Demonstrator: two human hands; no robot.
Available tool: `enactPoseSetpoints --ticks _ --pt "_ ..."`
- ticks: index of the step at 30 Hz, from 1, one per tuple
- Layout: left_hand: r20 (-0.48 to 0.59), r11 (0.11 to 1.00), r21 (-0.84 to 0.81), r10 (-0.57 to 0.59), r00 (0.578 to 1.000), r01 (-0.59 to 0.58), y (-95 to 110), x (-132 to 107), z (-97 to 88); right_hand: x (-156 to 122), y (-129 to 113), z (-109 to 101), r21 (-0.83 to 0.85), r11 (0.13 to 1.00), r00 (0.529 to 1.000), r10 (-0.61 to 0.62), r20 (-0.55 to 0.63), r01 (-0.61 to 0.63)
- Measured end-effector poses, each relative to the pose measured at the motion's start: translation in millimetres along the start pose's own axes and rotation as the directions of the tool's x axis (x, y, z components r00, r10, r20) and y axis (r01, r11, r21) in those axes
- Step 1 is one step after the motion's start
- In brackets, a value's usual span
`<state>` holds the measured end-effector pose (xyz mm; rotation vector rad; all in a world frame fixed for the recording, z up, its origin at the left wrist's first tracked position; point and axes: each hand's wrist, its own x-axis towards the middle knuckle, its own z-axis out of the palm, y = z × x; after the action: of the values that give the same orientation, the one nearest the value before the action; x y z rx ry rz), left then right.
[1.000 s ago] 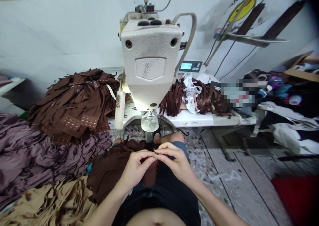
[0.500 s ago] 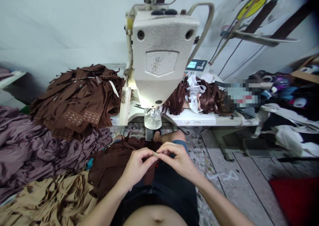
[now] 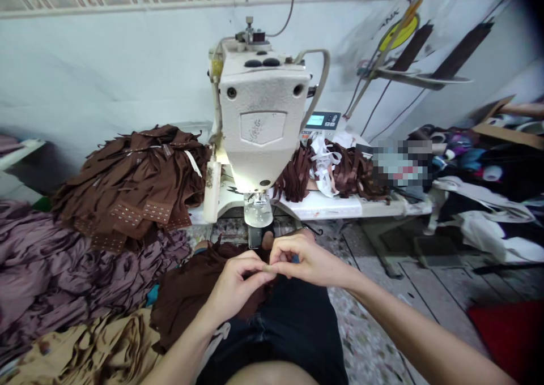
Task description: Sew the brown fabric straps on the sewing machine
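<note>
Head view: my feed, looking down at lap.
Left hand point(image 3: 238, 286): pinched narrow on something small, can't tell what.
Right hand point(image 3: 308, 260): pinched too, fingertips point(image 3: 276, 264) meeting left's.
Brown fabric point(image 3: 199, 294): soft heap on lap, under left hand.
Sewing machine point(image 3: 259, 102): cream head, embossed badge unreadable.
Brown strips point(image 3: 136, 181): stacked beside machine, metal hook-and-eye tape at ends.

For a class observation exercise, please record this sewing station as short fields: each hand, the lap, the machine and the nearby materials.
Left hand: fingertips pressed against the right hand's; anything pinched is too small to tell.
Right hand: raised, fingertips meeting the left hand's.
Lap: brown fabric over dark shorts.
Machine: off-white sewing machine on a white table.
Nearby: pile of brown straps; white strips; mauve satin.
</note>
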<state>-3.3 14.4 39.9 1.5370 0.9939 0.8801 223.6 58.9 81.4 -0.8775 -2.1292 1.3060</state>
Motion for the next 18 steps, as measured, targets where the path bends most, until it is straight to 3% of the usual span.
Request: enactPoseSetpoints --ticks 4,7,9,13,15,18 --pt "-0.171 0.994 0.087 0.077 0.982 -0.063 8.9 3.4 -1.4 11.0 -12.8 -9.9 -0.078 0.997 0.991 0.004 -0.137 -0.014" --pt "-0.332 0.939 0.311 0.253 0.908 -0.148 15.6 6.9 -4.7 27.7 -18.7 -20.1 -0.200 0.980 0.962 -0.038 -0.270 -0.018" --pt "-0.353 0.847 0.494 0.401 0.845 -0.196 17.6 10.1 -7.7 39.6 -19.3 -26.3 -0.250 0.968 0.944 -0.055 -0.325 -0.030" --pt "-0.250 0.586 0.778 0.620 0.744 -0.227 16.3 17.2 -14.5 55.5 -15.4 -33.6 -0.243 0.968 0.934 -0.023 -0.357 -0.069" --pt "-0.125 0.480 0.834 0.645 0.754 -0.272 15.8 20.5 -17.0 58.7 -12.0 -34.5 -0.198 0.977 0.931 -0.001 -0.364 -0.077" --pt "0.032 0.407 0.850 0.592 0.805 -0.334 16.4 25.0 -16.1 61.0 -4.4 -33.9 -0.063 0.995 0.919 0.045 -0.392 -0.075"
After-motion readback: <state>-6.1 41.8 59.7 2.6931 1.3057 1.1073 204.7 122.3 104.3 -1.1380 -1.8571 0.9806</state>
